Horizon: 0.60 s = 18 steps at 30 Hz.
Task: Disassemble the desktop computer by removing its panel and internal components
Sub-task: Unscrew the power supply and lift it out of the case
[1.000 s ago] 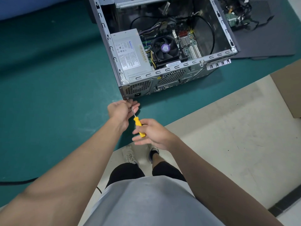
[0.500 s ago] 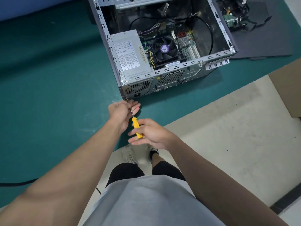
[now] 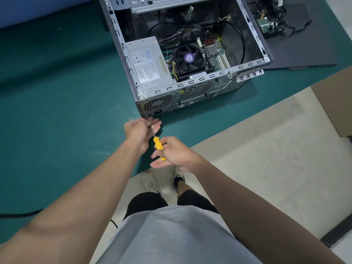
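Unscrewing rear corner of computer case (image 3: 158,103) on worktop (image 3: 57,111), just past left hand (image 3: 140,130) fingers pinching screwdriver (image 3: 157,143) shaft; right hand (image 3: 174,154) fingers spread, loosely rolling yellow handle. Next likely needing firmer regrip, more turns.

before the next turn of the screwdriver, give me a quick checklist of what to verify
1. Tip seated in the screw at the lower rear corner of the computer case: cannot tell, the left hand covers it.
2. Shaft steadied: ok, left hand fingers rest around the metal shaft.
3. Grip on the screwdriver handle: not ok, the right hand has its fingers spread loosely around it.
4. Side panel off: ok, the power supply and fan are exposed.
5. Power cord unplugged: ok, the rear socket looks empty.
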Tool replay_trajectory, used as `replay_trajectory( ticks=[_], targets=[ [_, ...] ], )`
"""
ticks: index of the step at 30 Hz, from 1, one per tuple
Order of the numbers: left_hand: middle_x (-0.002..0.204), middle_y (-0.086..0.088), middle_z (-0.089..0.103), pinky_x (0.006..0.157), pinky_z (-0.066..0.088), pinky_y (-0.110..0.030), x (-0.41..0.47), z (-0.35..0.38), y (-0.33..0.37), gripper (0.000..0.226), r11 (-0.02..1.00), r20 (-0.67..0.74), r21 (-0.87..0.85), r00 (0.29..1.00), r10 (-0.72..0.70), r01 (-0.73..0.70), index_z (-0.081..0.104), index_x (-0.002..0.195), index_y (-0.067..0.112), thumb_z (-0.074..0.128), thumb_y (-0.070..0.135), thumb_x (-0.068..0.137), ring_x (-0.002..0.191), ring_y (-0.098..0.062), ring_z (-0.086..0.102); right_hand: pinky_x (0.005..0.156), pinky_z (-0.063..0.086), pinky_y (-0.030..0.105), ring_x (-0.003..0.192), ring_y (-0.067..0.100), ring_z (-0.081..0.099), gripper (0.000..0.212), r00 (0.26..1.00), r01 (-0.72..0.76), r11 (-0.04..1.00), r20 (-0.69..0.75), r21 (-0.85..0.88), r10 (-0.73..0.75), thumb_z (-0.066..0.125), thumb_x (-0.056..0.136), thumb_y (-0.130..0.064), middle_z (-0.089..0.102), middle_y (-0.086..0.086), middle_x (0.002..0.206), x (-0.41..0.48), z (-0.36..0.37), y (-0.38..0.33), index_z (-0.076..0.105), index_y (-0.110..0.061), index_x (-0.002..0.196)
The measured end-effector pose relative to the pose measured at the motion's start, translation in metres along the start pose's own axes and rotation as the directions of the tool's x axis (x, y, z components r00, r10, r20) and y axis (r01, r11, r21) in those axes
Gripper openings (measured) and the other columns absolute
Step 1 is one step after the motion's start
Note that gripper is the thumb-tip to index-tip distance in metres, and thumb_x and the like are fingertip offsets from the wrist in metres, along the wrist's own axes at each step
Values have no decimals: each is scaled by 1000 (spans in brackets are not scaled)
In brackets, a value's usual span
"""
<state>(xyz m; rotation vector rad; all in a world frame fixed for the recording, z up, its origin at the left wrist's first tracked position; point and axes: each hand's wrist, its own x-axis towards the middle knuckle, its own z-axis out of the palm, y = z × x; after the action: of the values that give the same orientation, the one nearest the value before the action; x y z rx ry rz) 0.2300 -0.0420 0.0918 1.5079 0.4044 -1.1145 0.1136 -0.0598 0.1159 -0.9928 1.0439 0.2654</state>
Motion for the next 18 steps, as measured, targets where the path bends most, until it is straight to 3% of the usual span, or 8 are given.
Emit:
replay_trajectory(
  ticks=[2,4,7,11,13,15,18],
  targets=[
    [87,-18,70,66,60,-30,0,3,-2,13,998,-71,69,997,20,-16,58,82,-1,54,-10,91,73,-26,72,69,60,37,83,33,70,19,995,12,988,-93,-152,-26,51,94,3,59,21,96,3,5,-1,46,-3,111],
    [84,-16,71,58,57,-26,1,6,-4,12,991,-135,127,990,48,-31,62,80,-1,59,-9,88,65,-23,71,70,60,40,76,31,71,20,989,5,985,-148,-171,-30,56,91,3,61,20,91,4,8,1,45,-6,105],
    [86,-20,70,58,58,-27,2,7,-3,15,994,-134,104,990,41,-27,60,83,-4,51,-10,92,67,-25,71,75,59,40,81,32,70,21,995,8,1000,-98,6,-7,55,94,-4,59,15,92,2,5,2,45,-3,113],
    [100,-24,66,72,60,-31,2,-2,-2,19,1000,61,-14,998,0,1,52,107,-5,45,-14,92,84,-31,72,82,56,37,102,39,64,30,998,-56,983,48,176,48,42,100,-2,56,23,108,-3,-2,-1,40,3,129],
    [100,-25,67,72,60,-31,2,-2,-2,14,1000,49,-3,999,2,-2,55,102,-8,48,-13,91,82,-30,72,77,58,38,91,36,67,28,1000,-18,998,-12,55,18,45,97,1,57,20,102,-2,-1,-2,43,4,125],
    [94,-24,69,66,60,-30,3,1,-2,8,997,-63,72,998,26,-22,60,87,-7,54,-12,89,73,-27,72,70,59,39,75,27,67,25,993,14,994,-114,-105,-26,53,93,2,56,16,95,1,5,-2,46,0,117],
    [91,-22,70,59,59,-28,5,5,-2,8,992,-153,125,987,56,-37,63,91,-9,55,-10,89,68,-25,72,63,60,37,66,23,66,25,982,12,995,-185,-95,-29,62,89,-1,56,13,91,4,8,0,45,-6,108]
  ],
)
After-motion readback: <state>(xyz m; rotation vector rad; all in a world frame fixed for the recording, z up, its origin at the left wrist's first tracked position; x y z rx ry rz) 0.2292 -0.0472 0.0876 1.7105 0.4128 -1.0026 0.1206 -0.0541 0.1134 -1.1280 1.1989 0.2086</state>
